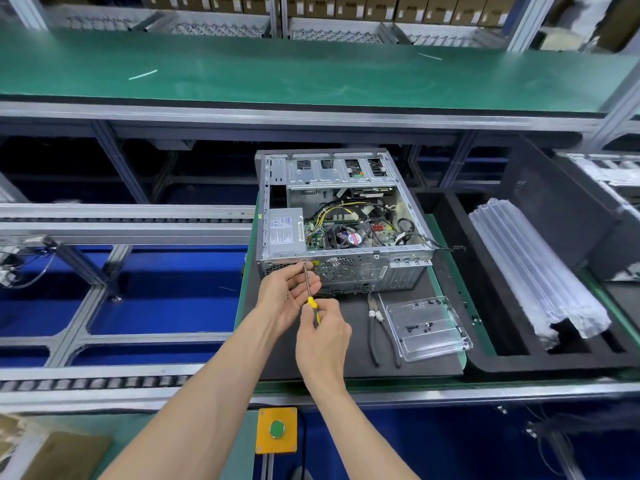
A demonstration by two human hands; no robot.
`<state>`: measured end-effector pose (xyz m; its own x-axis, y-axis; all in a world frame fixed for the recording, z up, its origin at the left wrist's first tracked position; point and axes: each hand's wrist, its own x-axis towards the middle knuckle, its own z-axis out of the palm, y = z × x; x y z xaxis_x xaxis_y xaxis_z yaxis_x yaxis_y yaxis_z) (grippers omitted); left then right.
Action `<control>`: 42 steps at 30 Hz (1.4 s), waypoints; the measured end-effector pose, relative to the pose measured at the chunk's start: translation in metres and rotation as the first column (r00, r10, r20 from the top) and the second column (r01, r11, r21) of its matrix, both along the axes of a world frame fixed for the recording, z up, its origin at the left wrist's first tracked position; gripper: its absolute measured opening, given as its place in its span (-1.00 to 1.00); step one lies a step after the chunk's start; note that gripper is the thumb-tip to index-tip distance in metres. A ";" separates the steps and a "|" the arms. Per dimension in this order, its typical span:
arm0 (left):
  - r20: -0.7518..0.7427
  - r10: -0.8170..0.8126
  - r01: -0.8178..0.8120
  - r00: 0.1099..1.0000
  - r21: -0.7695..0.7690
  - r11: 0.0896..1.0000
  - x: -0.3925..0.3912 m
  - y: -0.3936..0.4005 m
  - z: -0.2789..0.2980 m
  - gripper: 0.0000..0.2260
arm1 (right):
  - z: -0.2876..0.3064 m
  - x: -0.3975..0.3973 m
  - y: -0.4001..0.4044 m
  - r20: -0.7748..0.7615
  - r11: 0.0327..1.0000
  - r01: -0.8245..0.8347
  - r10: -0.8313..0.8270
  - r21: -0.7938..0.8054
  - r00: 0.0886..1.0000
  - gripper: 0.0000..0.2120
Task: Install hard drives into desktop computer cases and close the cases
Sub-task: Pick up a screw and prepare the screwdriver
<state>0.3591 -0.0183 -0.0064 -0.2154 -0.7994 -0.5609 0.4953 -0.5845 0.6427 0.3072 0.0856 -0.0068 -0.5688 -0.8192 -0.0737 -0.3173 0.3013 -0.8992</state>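
An open desktop computer case [363,265] lies on its side on a dark mat [349,358], its rear panel facing me, with power supply, fan and cables exposed. My right hand [322,337] grips the yellow handle of a screwdriver [309,282]. The shaft runs up to the case's rear panel near its upper left corner. My left hand [285,294] pinches the shaft just below the tip, thumb and fingers curled round it. No hard drive is recognisable in view.
Pliers [375,327] lie on the mat beside a clear plastic tray [427,327] holding small dark screws. A black foam bin [485,306] with clear plastic sleeves [533,268] stands to the right. A roller conveyor [121,223] runs left. A green button box [277,429] sits at the bench front.
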 end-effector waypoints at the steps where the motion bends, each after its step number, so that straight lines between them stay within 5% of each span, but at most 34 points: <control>1: 0.004 0.001 -0.001 1.000 0.003 1.000 0.000 -0.001 0.001 -0.82 | 0.001 0.001 -0.001 0.003 1.000 0.004 -0.004 0.011 1.000 -0.89; 9: -0.170 -0.054 0.068 0.984 0.079 0.995 0.001 0.007 0.007 -0.81 | 0.013 0.007 -0.018 0.286 0.986 0.137 -0.159 0.096 0.945 -0.65; 12: -0.129 -0.020 0.033 0.991 0.100 0.994 -0.001 0.004 0.011 -0.84 | 0.013 0.006 -0.018 0.328 0.985 0.141 -0.167 0.103 0.930 -0.76; 18: -0.014 0.007 -0.006 1.000 0.098 0.995 -0.002 0.003 0.010 -0.92 | 0.009 0.006 -0.016 0.215 0.979 0.182 -0.197 0.086 0.956 -0.88; 23: -0.038 0.029 -0.025 0.999 0.119 0.993 -0.001 0.005 0.009 -0.95 | 0.006 0.011 -0.018 0.133 0.975 0.136 -0.161 0.177 0.978 -0.61; 27: -0.084 -0.170 0.178 0.982 0.092 0.980 0.006 0.008 0.006 -0.70 | 0.011 0.013 -0.025 0.300 0.956 0.195 -0.255 0.217 0.919 -0.57; 29: -0.063 -0.184 0.190 0.981 0.101 0.977 0.006 0.006 0.008 -0.74 | 0.012 0.013 -0.024 0.403 0.958 0.203 -0.270 0.203 0.874 -0.56; 35: 0.037 -0.059 0.055 0.998 0.107 0.993 0.002 0.003 0.014 -0.93 | 0.004 0.009 -0.018 0.276 0.967 0.228 -0.250 0.109 0.928 -0.81; 39: 0.110 -0.068 0.056 0.992 0.115 0.992 0.003 0.003 0.012 -0.88 | 0.002 0.011 -0.020 0.181 0.968 0.202 -0.228 0.151 0.957 -0.59; 42: 0.060 -0.083 0.077 0.995 0.108 0.991 0.006 0.006 0.007 -0.88 | 0.002 0.014 -0.025 0.260 0.961 0.176 -0.230 0.214 0.938 -0.51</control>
<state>0.3649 -0.0127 0.0010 -0.2369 -0.7165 -0.6561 0.4036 -0.6869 0.6044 0.3210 0.0601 -0.0045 -0.6556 -0.6451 -0.3925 0.0246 0.5013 -0.8649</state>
